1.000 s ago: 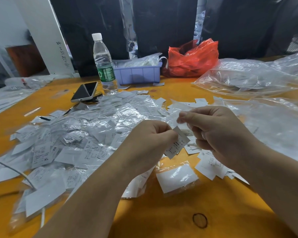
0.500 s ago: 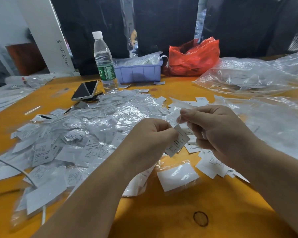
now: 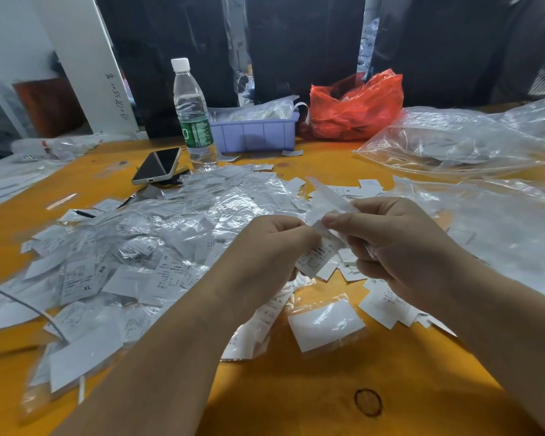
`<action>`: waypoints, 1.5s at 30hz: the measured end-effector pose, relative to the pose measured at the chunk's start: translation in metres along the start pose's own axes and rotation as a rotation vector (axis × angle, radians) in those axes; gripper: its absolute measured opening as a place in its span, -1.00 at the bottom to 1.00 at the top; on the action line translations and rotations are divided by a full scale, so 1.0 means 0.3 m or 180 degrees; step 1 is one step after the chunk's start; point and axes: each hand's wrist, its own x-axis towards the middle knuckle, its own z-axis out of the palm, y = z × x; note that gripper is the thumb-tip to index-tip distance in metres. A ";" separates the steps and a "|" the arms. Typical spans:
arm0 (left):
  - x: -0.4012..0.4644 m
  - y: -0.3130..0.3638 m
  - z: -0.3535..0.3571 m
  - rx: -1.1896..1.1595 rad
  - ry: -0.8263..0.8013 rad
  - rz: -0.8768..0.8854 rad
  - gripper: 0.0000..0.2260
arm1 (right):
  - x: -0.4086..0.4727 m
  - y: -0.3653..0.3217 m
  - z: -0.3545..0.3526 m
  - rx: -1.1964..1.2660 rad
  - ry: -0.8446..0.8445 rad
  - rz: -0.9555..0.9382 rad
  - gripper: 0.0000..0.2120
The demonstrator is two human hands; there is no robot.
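One dark ring mark (image 3: 368, 402) shows at 5 o'clock, nearest the viewer, on the smooth orange bench (image 3: 296, 404). Just beyond it, at 6 o'clock below the hands, lies one blank white card (image 3: 326, 325) in a glossy clear sleeve.

Two hands meet at the centre over one small white printed label (image 3: 318, 258), held tilted just above the bench; its print is too fine to read. The left hand (image 3: 265, 256) has its fingers curled narrow round the label's left edge. The right hand (image 3: 400, 247) pinches the upper corner between thumb and forefinger, the other fingers folded under. A crinkled clear film strip (image 3: 328, 196) rises from that pinch toward 12 o'clock.

From 8 to 11 o'clock spreads a heap of labels (image 3: 158, 234), too many to count, flat white rectangles in shiny wrappers. Readable size marks are "XL", "XS" twice and "S".

Farther, at 11 o'clock, one dark-screened phone (image 3: 156, 166) lies flat beside one clear ribbed bottle (image 3: 192, 99) with a white cap and green wrap. At 12 o'clock stands one lilac plastic tray (image 3: 255, 133), at 1 o'clock one crumpled red bag (image 3: 356, 105), and at 2 o'clock large clear bags (image 3: 453, 143). Handwritten digits, hard to read, run up one white post (image 3: 85, 67) at 10 o'clock.
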 end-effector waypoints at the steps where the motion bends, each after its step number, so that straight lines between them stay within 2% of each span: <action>1: 0.001 -0.002 -0.001 -0.0046 0.0003 -0.0019 -0.75 | 0.000 0.001 0.000 -0.0006 -0.0028 0.0026 -0.85; 12: 0.001 -0.010 -0.003 -0.0548 0.0138 0.0130 -0.82 | 0.005 0.002 -0.005 0.0084 -0.0024 0.0068 -0.87; 18: 0.001 -0.005 -0.001 -0.0800 -0.0003 0.0127 -0.81 | 0.009 0.005 -0.006 0.0049 -0.0016 0.0007 -0.87; 29: 0.007 -0.016 -0.004 -0.0634 0.0056 0.0152 -0.81 | 0.007 -0.002 -0.009 0.0230 -0.0389 0.0083 -0.92; 34: 0.009 -0.026 0.003 -0.0549 0.0210 0.0288 -0.83 | 0.017 0.011 -0.015 -0.0081 -0.0238 -0.0030 -0.90; 39: 0.012 -0.027 0.005 -0.0633 0.0303 0.0229 -0.83 | 0.014 0.013 -0.009 -0.0041 -0.0234 -0.0024 -0.95; 41: 0.012 -0.027 0.007 -0.0662 0.0337 0.0225 -0.83 | 0.013 0.011 -0.008 -0.0034 -0.0260 0.0032 -0.91; 45: 0.009 -0.025 0.013 -0.0688 0.0400 0.0262 -0.83 | 0.009 0.008 -0.004 0.0031 -0.0356 0.0197 -0.67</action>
